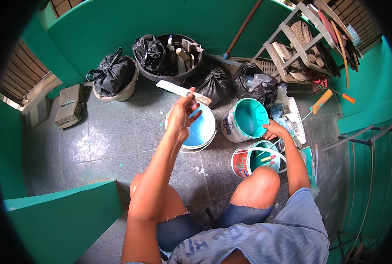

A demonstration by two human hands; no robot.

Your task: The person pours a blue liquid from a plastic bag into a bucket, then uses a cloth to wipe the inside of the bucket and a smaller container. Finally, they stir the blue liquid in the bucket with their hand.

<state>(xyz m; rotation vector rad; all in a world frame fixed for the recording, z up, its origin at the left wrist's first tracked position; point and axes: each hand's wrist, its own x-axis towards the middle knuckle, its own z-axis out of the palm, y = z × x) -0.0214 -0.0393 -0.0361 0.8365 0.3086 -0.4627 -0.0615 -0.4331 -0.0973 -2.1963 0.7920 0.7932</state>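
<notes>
Left hand [181, 115]: fingers closed on a flat stick [173, 87], white-coated along much of its length, held above the pale-blue bucket; coating evidently done. Pale-blue bucket [196, 150]: paint remaining inside. Teal bucket [231, 127]: inner wall coated, paint apparently left within. Red-and-white bucket [240, 162]: tools inside, in neither hand. Right hand [273, 130]: apart from the left, at the teal bucket's rim; firmness of grip cannot be told. Orange-handled tool [321, 102]: untouched, farther right.

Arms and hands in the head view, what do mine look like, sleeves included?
Your left hand and right hand wear no gloves, and no watch or bracelet shows. The right arm has a short, greyish-blue sleeve; the left forearm is bare.
</notes>
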